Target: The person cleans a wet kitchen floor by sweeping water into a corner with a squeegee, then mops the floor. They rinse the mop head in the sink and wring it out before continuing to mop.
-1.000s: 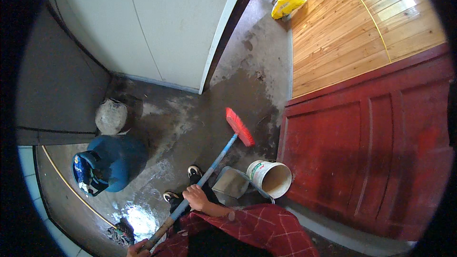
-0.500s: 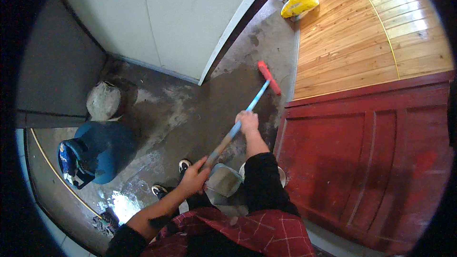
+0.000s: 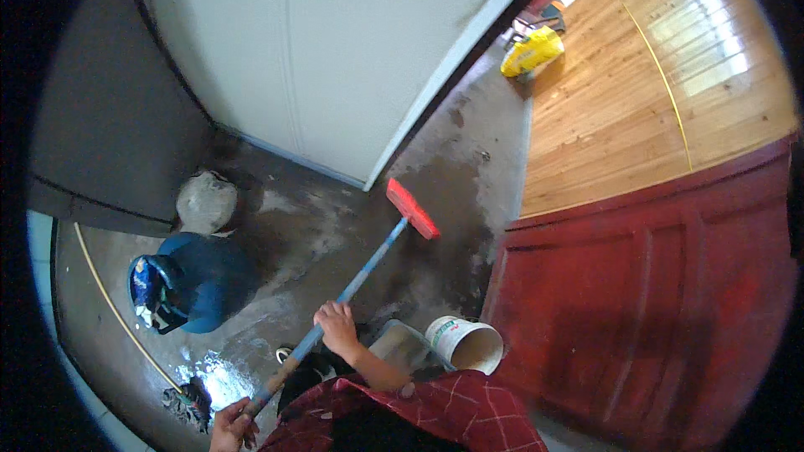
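Both my hands grip the long blue handle of a floor broom (image 3: 373, 261). My left hand (image 3: 231, 427) is wrapped round the worn, brownish end of the handle, low in the picture. Farther up, my right hand (image 3: 337, 329) closes over the blue part. The red broom head (image 3: 412, 208) rests on the wet, dark concrete floor (image 3: 456, 192), just off the corner of the pale wall panel. Whether the head carries bristles or a rubber blade, I cannot tell.
A blue gas cylinder (image 3: 222, 289) and a pale round container (image 3: 206, 202) stand left. Near me are a clear plastic tub (image 3: 398, 343) and a white bucket (image 3: 444, 335). A red door (image 3: 603, 301) lies right; a yellow bag (image 3: 532, 52) sits far back. A yellow hose (image 3: 113, 297) runs left.
The broom head has come back toward me and left, from beside the wooden wall to near the panel corner. Both hands have drawn down and left, still on the handle.
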`<state>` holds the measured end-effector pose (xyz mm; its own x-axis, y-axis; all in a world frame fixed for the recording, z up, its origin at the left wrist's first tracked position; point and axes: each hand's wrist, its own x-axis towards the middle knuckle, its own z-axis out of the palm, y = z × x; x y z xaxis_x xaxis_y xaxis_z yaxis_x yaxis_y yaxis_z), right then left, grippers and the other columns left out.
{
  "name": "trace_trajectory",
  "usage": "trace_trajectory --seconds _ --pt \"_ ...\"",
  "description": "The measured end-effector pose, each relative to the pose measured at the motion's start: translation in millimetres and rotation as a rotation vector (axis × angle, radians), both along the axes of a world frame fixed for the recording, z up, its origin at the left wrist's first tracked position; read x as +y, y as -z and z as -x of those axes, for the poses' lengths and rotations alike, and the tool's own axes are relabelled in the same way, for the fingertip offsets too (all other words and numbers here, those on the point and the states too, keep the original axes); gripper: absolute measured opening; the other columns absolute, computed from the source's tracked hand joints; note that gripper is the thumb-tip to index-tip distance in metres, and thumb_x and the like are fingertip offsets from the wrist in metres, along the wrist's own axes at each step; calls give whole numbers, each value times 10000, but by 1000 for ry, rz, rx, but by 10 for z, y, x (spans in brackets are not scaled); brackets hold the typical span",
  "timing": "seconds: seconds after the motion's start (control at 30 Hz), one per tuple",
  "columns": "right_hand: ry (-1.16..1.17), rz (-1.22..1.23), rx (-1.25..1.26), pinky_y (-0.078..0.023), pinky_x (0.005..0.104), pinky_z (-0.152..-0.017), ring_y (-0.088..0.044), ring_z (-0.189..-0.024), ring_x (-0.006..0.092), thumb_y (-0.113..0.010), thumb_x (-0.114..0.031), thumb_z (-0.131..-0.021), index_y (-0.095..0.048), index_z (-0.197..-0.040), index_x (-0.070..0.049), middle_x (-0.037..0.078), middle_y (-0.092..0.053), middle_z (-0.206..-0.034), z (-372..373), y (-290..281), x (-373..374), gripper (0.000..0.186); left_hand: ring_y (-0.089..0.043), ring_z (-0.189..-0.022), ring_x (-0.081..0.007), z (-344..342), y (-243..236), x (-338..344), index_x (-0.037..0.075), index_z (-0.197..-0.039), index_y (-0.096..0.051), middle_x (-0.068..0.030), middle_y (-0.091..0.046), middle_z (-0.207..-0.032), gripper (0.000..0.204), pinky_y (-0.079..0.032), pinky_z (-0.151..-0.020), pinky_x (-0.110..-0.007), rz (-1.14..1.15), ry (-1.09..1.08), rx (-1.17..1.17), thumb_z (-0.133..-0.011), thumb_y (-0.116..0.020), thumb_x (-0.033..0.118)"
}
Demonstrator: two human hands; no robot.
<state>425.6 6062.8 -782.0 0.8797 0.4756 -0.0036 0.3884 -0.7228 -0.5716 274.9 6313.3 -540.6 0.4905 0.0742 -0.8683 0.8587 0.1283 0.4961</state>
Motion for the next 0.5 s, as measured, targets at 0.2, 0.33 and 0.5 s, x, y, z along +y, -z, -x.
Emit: trace_trajectory --seconds 0.2,0.33,0.5 --pt "52 26 -14 -402 440 -666 -567 -823 289 -595 -142 -695 -604 -658 -158 66 -585 -773 -617 378 -508 42 -484 -595 -74 -182 800 -482 2 -1266 -491 16 -540 -733 371 -396 -519 -228 147 70 -78 -931 -501 162" --pt "242 412 40 -409 459 -799 -505 -1057 266 -640 -66 -686 -617 -765 -215 31 -572 -985 -1745 513 -1330 170 -478 -418 -96 -1522 1029 -1211 42 -1323 -438 -22 -527 -655 434 -386 -371 -237 216 237 -190 -917 -512 176" --pt "71 220 -367 -464 408 -688 -595 -822 298 -620 -21 -677 -580 -759 -125 58 -612 -816 -2087 -115 -1533 138 -597 -554 -146 -1968 391 -1081 14 -1311 -445 -106 -624 -823 562 -483 -483 -260 231 292 -354 -846 -624 275"
